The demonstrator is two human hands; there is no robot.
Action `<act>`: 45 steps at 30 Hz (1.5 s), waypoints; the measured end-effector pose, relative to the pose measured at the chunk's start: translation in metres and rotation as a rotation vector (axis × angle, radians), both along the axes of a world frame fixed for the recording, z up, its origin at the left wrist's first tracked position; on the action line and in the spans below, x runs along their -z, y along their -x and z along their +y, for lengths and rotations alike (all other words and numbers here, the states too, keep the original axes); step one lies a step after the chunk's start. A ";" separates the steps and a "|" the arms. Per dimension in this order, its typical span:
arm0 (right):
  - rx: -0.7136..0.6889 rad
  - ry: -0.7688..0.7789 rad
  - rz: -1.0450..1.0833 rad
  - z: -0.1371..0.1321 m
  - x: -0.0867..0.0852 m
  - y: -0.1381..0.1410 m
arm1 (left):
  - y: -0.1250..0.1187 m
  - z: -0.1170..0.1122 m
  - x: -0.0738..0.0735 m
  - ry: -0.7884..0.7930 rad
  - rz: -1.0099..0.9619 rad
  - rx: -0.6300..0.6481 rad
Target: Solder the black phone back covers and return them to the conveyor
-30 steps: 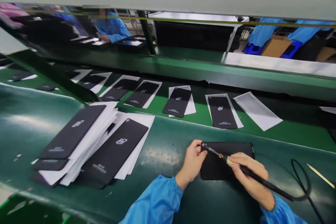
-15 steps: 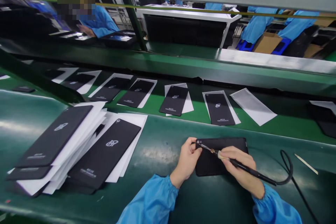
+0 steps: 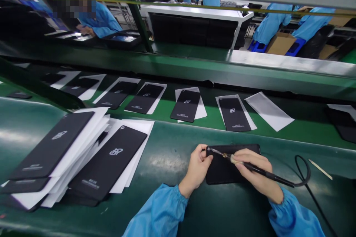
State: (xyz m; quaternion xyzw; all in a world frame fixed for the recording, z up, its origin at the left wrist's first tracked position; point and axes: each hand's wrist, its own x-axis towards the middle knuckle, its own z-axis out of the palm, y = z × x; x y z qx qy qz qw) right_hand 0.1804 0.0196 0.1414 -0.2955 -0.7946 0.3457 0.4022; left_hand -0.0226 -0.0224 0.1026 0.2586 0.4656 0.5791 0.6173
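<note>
A worker in blue sleeves bends over a black panel (image 3: pixel 222 173) that lies flat on the dark green desk (image 3: pixel 167 163), near its front edge and between the two hands. The left hand (image 3: pixel 198 166) is curled against the panel's left end, with the thumb set at the far left corner to pin it down. The right hand (image 3: pixel 257 177) is closed pen-fashion around a slim corded tool (image 3: pixel 261 171), whose metal tip touches the panel at that same corner, just beside the thumb. The tool's cable (image 3: pixel 304 172) loops away to the right, where a thin pale stick (image 3: pixel 320 168) lies well apart. To the left, stacked panels (image 3: pixel 108 163) rest on loose white sheets (image 3: pixel 136 148). Beyond the desk's far edge, a row of panels (image 3: pixel 185 105) lies on paper along the green conveyor belt (image 3: pixel 211 120), and other people in blue coats work at benches behind it. The panel under the tool looks thin, light and fairly stiff, with a matte face that would likely scuff or take fingerprints. It seems best held by an edge or corner, as the left hand has it, with the fingers off the broad face. So light a piece would probably skid on the smooth desk unless pressed flat.
</note>
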 end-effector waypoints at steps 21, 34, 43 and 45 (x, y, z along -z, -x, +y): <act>-0.029 0.046 -0.028 0.014 -0.004 0.005 | 0.001 -0.001 0.003 0.015 0.003 0.015; -0.007 0.033 0.004 0.005 0.000 0.009 | 0.001 -0.002 0.001 0.010 0.010 0.029; -0.020 0.035 0.020 0.002 0.000 0.007 | 0.002 -0.002 0.006 -0.004 0.030 0.042; -0.013 0.029 0.018 0.002 0.000 0.006 | 0.002 -0.002 0.006 -0.006 0.031 0.043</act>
